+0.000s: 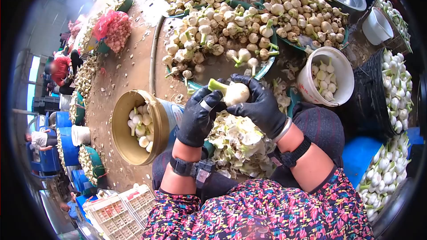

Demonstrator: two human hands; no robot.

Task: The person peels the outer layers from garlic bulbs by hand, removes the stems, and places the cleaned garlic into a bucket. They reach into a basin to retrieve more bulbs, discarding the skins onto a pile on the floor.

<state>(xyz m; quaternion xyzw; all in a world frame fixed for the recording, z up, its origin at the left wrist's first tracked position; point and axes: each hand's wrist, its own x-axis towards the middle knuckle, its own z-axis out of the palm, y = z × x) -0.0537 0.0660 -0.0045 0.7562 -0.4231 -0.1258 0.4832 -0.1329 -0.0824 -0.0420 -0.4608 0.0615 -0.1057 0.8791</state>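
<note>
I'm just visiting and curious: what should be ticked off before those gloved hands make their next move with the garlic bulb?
1. Garlic bulb steadied: ok; the left hand is at its green stem, the right hand at its round end.
2. Gloves on: ok; both hands wear black ones.
3. Bulb's whole surface inspected: cannot tell; fingers and viewing angle hide part.
4. Blade in the fingers: cannot tell; none shows clearly.
5. Space below the hands free of scraps: not ok; a pile of peelings lies there.
6. Room in the tan bucket: ok; bare inner wall shows beside its bulbs.
</note>
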